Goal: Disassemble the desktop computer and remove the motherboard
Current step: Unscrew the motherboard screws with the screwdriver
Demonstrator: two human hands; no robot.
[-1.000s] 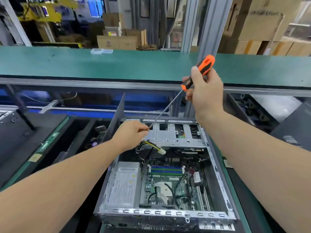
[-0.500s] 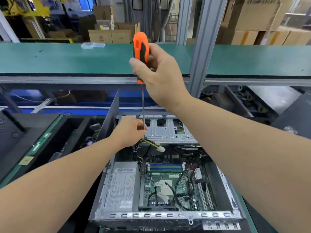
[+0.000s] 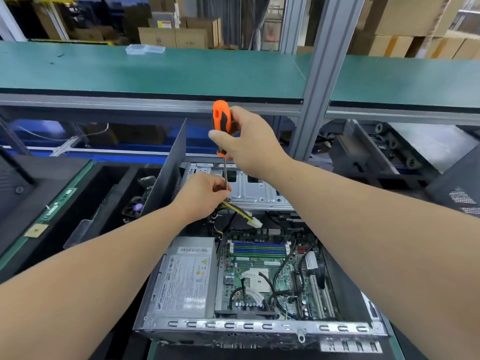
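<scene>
An open desktop computer case (image 3: 259,328) lies in front of me with its green motherboard (image 3: 262,276) exposed beside a grey power supply (image 3: 184,279). My right hand (image 3: 249,141) grips the orange and black handle of a screwdriver (image 3: 221,120), which stands nearly upright. Its thin shaft runs down to my left hand (image 3: 205,193), whose fingers pinch the shaft near the tip, over the silver drive cage (image 3: 257,190). The tip itself is hidden by my fingers. A yellow and black power cable with a white plug (image 3: 253,222) hangs loose below my left hand.
A dark side panel (image 3: 168,172) stands upright at the case's left. Left of it lies a dark tray (image 3: 85,203) with removed parts. A green shelf (image 3: 155,71) runs across above, carried by an aluminium post (image 3: 319,81). Cardboard boxes (image 3: 176,35) are stacked behind.
The screwdriver swung from a slant at the right to nearly upright, then came lower. My right hand moved left and down with it. My left hand stayed on the shaft.
</scene>
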